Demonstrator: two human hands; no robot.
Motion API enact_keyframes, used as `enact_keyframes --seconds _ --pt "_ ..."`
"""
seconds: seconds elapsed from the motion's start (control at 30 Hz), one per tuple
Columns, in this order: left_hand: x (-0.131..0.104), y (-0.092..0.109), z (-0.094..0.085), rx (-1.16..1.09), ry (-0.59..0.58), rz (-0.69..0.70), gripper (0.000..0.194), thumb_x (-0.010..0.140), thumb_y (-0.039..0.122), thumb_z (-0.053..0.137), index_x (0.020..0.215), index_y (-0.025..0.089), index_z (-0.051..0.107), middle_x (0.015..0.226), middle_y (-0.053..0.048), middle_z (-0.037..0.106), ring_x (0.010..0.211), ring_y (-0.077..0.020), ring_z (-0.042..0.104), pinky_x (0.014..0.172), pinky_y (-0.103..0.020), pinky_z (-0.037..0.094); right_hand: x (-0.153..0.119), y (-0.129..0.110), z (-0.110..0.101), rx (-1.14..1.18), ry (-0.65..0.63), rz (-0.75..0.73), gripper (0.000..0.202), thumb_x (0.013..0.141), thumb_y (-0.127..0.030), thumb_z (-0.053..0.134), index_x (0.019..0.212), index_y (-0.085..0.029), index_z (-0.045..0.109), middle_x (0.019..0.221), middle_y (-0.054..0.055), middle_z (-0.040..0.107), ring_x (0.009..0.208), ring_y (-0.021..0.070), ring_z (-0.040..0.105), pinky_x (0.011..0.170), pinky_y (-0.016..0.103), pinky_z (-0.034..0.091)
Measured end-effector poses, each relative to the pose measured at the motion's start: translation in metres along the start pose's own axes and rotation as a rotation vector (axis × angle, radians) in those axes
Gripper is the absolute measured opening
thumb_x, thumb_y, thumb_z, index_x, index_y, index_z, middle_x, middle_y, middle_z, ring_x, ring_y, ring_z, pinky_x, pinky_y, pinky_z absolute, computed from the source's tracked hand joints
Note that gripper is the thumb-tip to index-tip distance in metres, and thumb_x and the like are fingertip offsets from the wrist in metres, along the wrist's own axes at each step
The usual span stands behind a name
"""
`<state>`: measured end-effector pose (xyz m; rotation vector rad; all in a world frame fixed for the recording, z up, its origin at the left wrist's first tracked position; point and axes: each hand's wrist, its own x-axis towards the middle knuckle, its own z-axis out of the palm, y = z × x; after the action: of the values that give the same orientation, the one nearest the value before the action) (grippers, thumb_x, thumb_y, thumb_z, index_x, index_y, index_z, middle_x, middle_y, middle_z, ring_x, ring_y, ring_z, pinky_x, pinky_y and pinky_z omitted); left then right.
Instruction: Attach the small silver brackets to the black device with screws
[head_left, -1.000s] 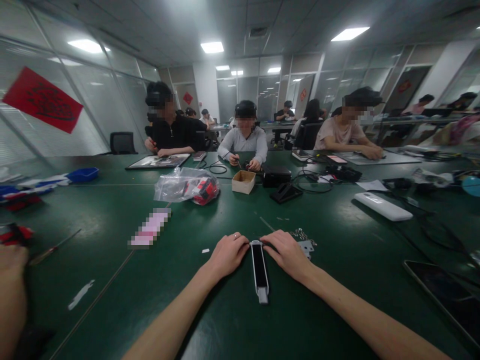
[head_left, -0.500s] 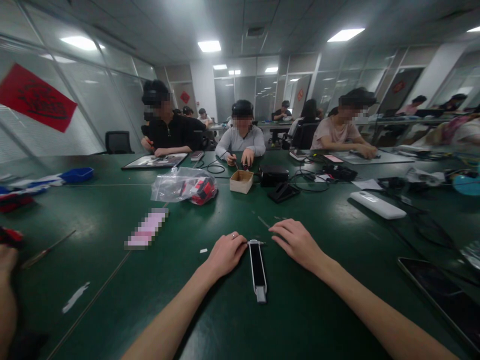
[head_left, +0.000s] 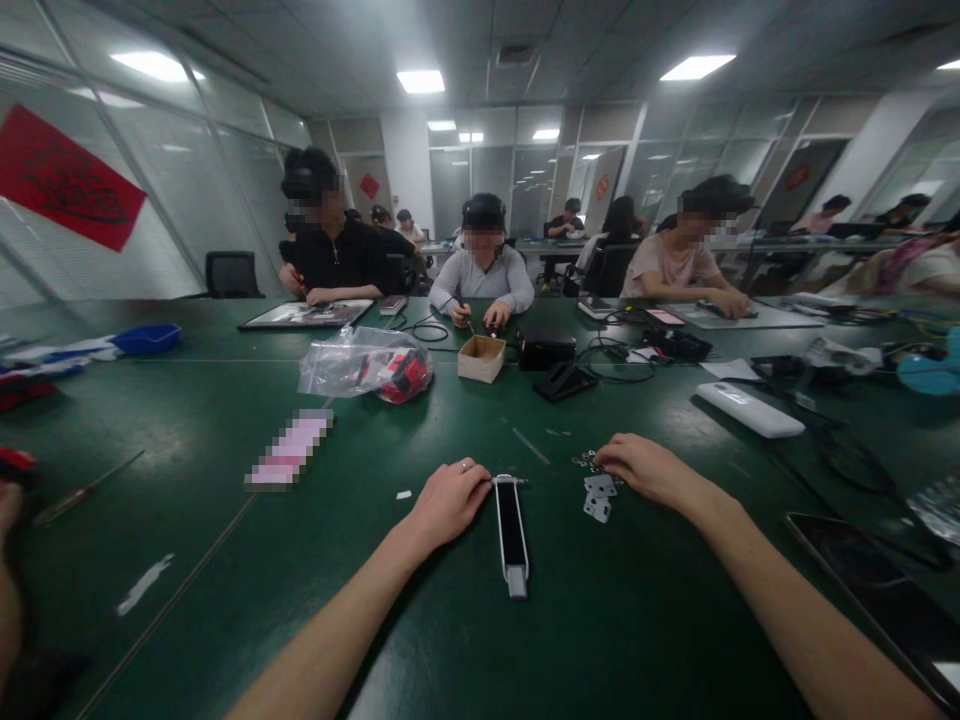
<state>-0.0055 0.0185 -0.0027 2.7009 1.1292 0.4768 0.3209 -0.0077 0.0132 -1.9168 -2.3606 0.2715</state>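
A narrow black device with a white frame (head_left: 512, 530) lies on the green table (head_left: 600, 620), a thin metal pin crossing its far end. My left hand (head_left: 448, 503) rests beside that end, its fingers closed at the pin's left tip. Right of the device, my right hand (head_left: 651, 468) reaches over a small pile of metal parts, fingertips pressed down among tiny rings (head_left: 585, 460); what they pinch is too small to make out. Flat grey plates with holes (head_left: 598, 495) lie just below those fingertips.
Further back are a plastic bag with red items (head_left: 367, 365), a small box (head_left: 481, 358) and a black stand (head_left: 564, 382). A white power bank (head_left: 748, 410), cables and a dark phone (head_left: 862, 580) lie right. A screwdriver (head_left: 90, 490) and another person's hand (head_left: 9, 505) are left.
My right hand has moved right, away from the device, to the small metal parts, which now show. My left hand stays by the pin. The view has shifted slightly.
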Motion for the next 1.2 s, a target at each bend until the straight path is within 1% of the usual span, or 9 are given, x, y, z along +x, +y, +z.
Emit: enact_keyframes --seconds 0.43,0.63,0.73,0.83,1.03,1.2 --pt "0.000 0.000 0.000 -0.012 -0.007 -0.001 0.021 0.094 0.027 0.039 0.097 0.020 0.059 0.094 -0.003 0.060 0.083 -0.0157 0.058 0.074 -0.027 0.043 0.007 0.005 0.004 -0.030 0.000 0.052 0.024 0.086 -0.025 0.044 0.093 -0.019 0.066 0.099 0.008 0.064 0.094 0.0205 0.057 0.080 0.029 0.042" --pt "-0.001 0.001 -0.001 -0.008 -0.007 0.002 0.021 0.094 0.027 0.040 0.097 0.020 0.059 0.094 -0.003 0.060 0.082 -0.0156 0.058 0.074 -0.027 0.044 0.009 -0.001 0.008 -0.101 0.023 0.111 0.027 0.087 -0.027 0.041 0.090 -0.016 0.066 0.091 0.010 0.065 0.087 0.0215 0.060 0.072 0.030 0.043" --pt "-0.001 0.002 -0.002 -0.017 -0.009 -0.001 0.021 0.094 0.026 0.040 0.097 0.020 0.059 0.094 -0.003 0.060 0.082 -0.0153 0.058 0.074 -0.027 0.044 0.009 -0.003 0.007 -0.084 0.030 0.124 0.026 0.086 -0.029 0.043 0.088 -0.016 0.066 0.089 0.009 0.066 0.083 0.0208 0.061 0.069 0.029 0.044" --pt "-0.002 0.002 -0.003 -0.023 -0.003 0.003 0.020 0.093 0.026 0.040 0.096 0.020 0.059 0.093 -0.003 0.060 0.081 -0.0153 0.058 0.074 -0.027 0.044 0.008 -0.007 0.004 -0.067 0.034 0.129 0.024 0.085 -0.028 0.045 0.086 -0.017 0.067 0.089 0.008 0.067 0.083 0.0203 0.062 0.069 0.029 0.044" --pt "-0.002 0.002 -0.003 -0.006 0.006 0.005 0.020 0.093 0.027 0.040 0.096 0.020 0.058 0.093 -0.003 0.060 0.081 -0.0155 0.058 0.074 -0.027 0.044 0.008 -0.014 -0.001 -0.047 0.047 0.203 0.015 0.080 -0.023 0.050 0.080 -0.018 0.065 0.083 0.006 0.067 0.074 0.0178 0.063 0.061 0.025 0.044" --pt "-0.001 0.001 -0.001 0.011 0.007 0.011 0.019 0.093 0.027 0.041 0.096 0.020 0.059 0.093 -0.003 0.060 0.082 -0.0160 0.058 0.074 -0.027 0.044 0.010 -0.016 -0.002 -0.076 0.046 0.201 0.011 0.077 -0.022 0.053 0.081 -0.017 0.062 0.081 0.006 0.067 0.075 0.0194 0.063 0.060 0.026 0.041"
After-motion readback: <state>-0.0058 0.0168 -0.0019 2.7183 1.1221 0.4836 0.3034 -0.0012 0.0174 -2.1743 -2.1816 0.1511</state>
